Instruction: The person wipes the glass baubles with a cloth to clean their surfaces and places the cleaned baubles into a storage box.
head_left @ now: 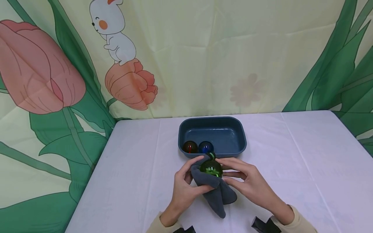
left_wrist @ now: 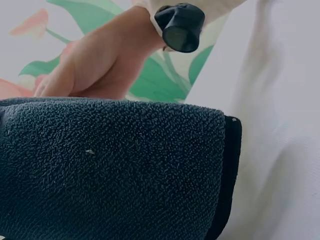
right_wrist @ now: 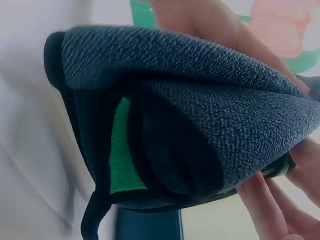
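In the head view my left hand (head_left: 187, 191) grips a dark grey cloth (head_left: 215, 194) folded about a green glass ball (head_left: 210, 168). A dark neck with a green band tops the ball. From the right, the bent fingers and thumb of my right hand (head_left: 247, 181) pinch the ball's side. Terry-like cloth (left_wrist: 110, 165) with a black edge fills much of the left wrist view. The folded cloth (right_wrist: 250, 120) hides most of the ball in the right wrist view, where a bright green patch (right_wrist: 125, 155) shows inside the fold.
Just beyond my hands stands a dark blue rectangular basin (head_left: 212, 119). A dark red ball (head_left: 190, 147) and a blue ball (head_left: 205, 147) lie side by side at its near left. The white-covered table (head_left: 125, 181) meets a printed curtain (head_left: 204, 58) at its far edge.
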The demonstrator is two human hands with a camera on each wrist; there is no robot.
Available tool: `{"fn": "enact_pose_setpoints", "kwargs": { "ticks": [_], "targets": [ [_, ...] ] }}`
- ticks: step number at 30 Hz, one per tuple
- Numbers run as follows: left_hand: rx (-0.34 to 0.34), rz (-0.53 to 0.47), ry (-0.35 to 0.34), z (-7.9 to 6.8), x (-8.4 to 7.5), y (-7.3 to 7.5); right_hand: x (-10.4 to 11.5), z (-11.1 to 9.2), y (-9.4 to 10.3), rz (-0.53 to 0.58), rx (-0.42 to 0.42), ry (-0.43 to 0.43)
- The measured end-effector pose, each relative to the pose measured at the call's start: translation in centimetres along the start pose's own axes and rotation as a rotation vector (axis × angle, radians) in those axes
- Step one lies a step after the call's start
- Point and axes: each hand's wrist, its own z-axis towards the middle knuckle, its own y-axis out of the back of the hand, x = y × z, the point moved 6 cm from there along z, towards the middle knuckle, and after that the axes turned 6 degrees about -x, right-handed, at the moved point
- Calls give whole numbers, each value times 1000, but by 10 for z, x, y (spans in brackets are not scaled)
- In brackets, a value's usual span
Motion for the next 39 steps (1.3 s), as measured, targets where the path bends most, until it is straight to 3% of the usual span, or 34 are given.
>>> {"fn": "enact_pose_setpoints", "kwargs": {
  "ticks": [5, 13, 21, 25, 34, 36, 39],
  "targets": [
    [3, -1, -51, 0, -1, 1, 4, 0, 1, -56, 10, 60],
    [5, -7, -119, 0, -4, 2, 16, -3, 0, -313, 42, 329],
    [3, -2, -96, -1, -3, 0, 15, -4, -2, -391, 30, 397],
    [2, -2, -79, 0, -2, 0, 14, -4, -3, -342, 21, 360],
    [19, 28, -127, 0, -6, -1, 5, -2, -4, -50, -4, 106],
    [21, 26, -129, 0, -6, -1, 3, -2, -5, -30, -9, 67],
    [20, 30, -126, 1, -7, -1, 2, -3, -6, -85, -17, 51]
  ]
}}
